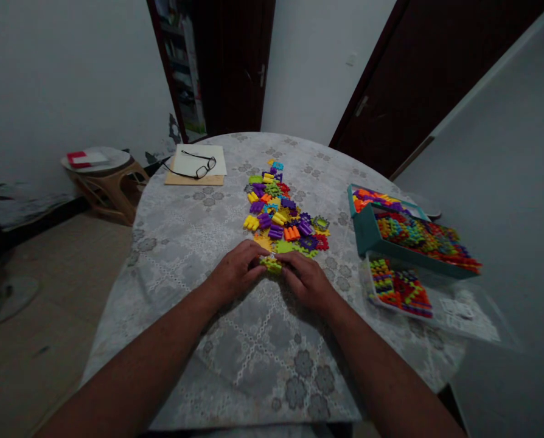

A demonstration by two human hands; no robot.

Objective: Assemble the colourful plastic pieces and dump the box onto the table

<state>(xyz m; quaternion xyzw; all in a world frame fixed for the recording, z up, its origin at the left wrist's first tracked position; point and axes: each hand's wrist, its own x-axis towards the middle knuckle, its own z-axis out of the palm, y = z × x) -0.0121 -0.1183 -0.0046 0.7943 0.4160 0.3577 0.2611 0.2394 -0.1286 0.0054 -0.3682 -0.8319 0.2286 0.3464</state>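
Green plastic piece [271, 265] sits pinched between the left hand [236, 271] and the right hand [307, 280], one at either end, probably to hold it steady; loose toy gears [308, 243] lie just beyond on the counter [185, 255], seemingly for easy reach

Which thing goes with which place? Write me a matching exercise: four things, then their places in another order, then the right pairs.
Things
1. Eyeglasses
2. Yellow-green piece
3. Large teal box
4. Red-and-white item

Places
A. On the stool beyond the table
B. At the table's right side, filled with colourful pieces
C. Lying partly on white paper
D. Between the fingers of the left hand and right hand

Pairs: 1-C, 2-D, 3-B, 4-A
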